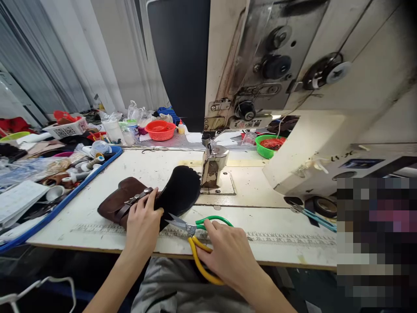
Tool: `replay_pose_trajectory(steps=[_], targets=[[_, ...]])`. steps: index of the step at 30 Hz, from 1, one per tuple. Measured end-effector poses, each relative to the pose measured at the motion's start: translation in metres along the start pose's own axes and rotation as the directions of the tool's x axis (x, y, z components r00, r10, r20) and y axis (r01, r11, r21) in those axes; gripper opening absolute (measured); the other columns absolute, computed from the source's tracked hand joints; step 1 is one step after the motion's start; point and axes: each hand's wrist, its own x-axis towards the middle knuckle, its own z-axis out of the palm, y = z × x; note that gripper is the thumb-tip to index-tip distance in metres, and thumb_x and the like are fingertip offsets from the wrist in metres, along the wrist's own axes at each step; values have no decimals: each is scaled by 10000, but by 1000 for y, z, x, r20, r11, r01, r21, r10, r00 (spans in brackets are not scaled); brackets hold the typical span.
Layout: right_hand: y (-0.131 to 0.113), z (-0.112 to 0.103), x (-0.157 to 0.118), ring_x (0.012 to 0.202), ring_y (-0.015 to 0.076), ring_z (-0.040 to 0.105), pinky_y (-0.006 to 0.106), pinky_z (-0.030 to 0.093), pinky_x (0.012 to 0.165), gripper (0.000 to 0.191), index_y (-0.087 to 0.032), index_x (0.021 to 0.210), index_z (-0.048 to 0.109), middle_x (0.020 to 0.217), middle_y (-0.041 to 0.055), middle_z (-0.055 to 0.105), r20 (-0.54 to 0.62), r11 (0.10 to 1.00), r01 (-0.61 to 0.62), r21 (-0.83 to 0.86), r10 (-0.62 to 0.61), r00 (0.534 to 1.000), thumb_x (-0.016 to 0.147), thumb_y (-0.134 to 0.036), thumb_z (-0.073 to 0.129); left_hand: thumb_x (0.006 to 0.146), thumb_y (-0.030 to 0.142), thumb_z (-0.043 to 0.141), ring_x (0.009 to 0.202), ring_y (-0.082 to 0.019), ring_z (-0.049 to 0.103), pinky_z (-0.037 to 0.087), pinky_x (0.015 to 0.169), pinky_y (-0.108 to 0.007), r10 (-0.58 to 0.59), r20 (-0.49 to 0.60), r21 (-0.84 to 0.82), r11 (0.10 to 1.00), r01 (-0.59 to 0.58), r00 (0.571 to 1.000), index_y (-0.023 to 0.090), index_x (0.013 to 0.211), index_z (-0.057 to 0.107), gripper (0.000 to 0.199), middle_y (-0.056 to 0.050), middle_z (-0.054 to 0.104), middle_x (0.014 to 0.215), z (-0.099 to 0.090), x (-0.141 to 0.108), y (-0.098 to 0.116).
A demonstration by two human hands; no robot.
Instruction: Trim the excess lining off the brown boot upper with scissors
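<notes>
The left hand [142, 226] gripped the shoe [153, 198] lying on the white table [260, 208], just before the sewing machine [293, 87]. The right hand [228, 254] closed on the scissors [195, 237] beside it, blades toward the shoe. Baskets and clutter lined the table's far edge.

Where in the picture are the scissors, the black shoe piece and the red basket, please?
scissors [182, 224], head view, on the blades.
black shoe piece [180, 189], head view, middle of its dark surface.
red basket [160, 130], head view, on its front wall.
</notes>
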Motion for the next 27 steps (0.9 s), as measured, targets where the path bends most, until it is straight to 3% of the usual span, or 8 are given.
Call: replay_pose_trajectory(steps=[8, 13, 20, 27], targets=[[-10, 6, 23, 699, 229, 652, 318, 179, 531, 229, -191, 910, 603, 802, 38, 677, 42, 997, 65, -49, -63, 997, 888, -390, 715, 934, 134, 457, 1112, -282, 634, 524, 908, -429, 62, 104, -55, 997, -56, 993, 204, 859, 748, 309, -57, 534, 1452, -5, 11, -9], [-4, 1, 29, 671, 219, 666, 312, 174, 527, 271, -182, 911, 608, 760, 31, 705, 112, 985, 153, -75, -144, 983, 902, -422, 735, 949, 224, 436, 749, -192, 682, 475, 588, -343, 85, 252, -138, 989, -51, 964, 274, 874, 726, 303, 53, 568, 1392, -22, 25, -27], [-15, -16, 46, 727, 242, 692, 315, 219, 533, 303, -173, 883, 629, 748, 48, 696, 150, 969, 231, -83, -217, 965, 914, -459, 721, 891, 266, 477, 891, -234, 657, 434, 708, -347, 181, 337, -273, 958, -88, 924, 270, 878, 700, 223, 23, 570, 1350, -33, 51, -54], [-24, -10, 47, 704, 243, 682, 309, 193, 519, 269, -179, 880, 606, 738, 45, 697, 144, 977, 185, -102, -170, 975, 919, -430, 695, 887, 303, 503, 920, -222, 612, 404, 781, -329, 210, 339, -395, 916, -64, 917, 275, 871, 691, 190, -6, 638, 1039, -37, 53, -63]])
